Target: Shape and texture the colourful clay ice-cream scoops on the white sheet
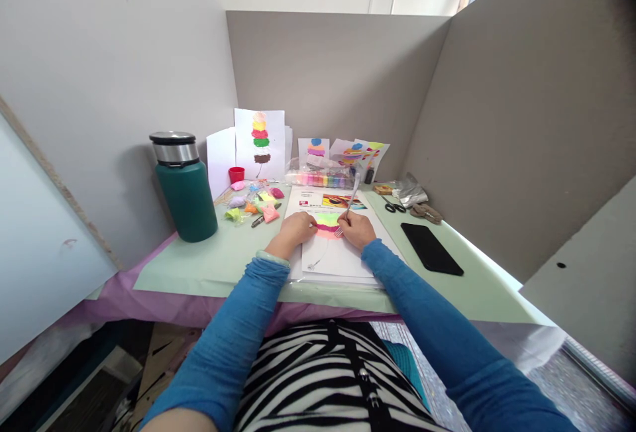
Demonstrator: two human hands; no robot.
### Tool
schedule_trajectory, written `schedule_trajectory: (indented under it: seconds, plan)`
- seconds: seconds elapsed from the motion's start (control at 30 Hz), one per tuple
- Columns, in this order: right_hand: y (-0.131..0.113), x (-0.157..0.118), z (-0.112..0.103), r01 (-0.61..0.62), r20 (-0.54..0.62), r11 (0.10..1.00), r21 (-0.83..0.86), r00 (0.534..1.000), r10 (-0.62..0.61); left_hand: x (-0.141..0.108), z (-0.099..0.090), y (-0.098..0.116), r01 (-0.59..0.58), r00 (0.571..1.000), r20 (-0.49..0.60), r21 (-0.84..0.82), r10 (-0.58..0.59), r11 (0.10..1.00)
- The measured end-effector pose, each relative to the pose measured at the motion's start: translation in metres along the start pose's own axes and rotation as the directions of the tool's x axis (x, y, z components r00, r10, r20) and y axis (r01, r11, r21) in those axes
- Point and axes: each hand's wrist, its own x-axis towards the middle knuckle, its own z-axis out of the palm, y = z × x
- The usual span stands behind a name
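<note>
A white sheet of paper (325, 261) lies before me, with a picture of soft clay in stacked bands: yellow-green, magenta and pink. My right hand (358, 229) is closed around a fork (354, 192). Its handle points up and away, and its tines rest at the right end of the magenta clay band (326, 227). At the band's left end is my left hand (298, 228), its fingers curled together against the paper. Whatever its fingertips may pinch is too small to make out. Beneath the sheet lies a printed pad (311, 197).
Bags of coloured clay (251, 204) lie left of the paper, near a red cup (236, 174) and a green bottle (186, 193). To the right are a black phone (431, 248) and scissors (394, 207). Artwork (273, 154) leans against the back panel.
</note>
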Motion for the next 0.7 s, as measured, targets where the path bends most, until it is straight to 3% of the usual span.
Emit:
schedule_trajectory:
  seconds: [0.7]
  plan:
    - [0.0057,0.0035,-0.0031,-0.147,-0.012,0.986,-0.08,0.989,0.147,0.0002,-0.001,-0.0003,-0.015,1.0,0.008,-0.023,0.015,1.0]
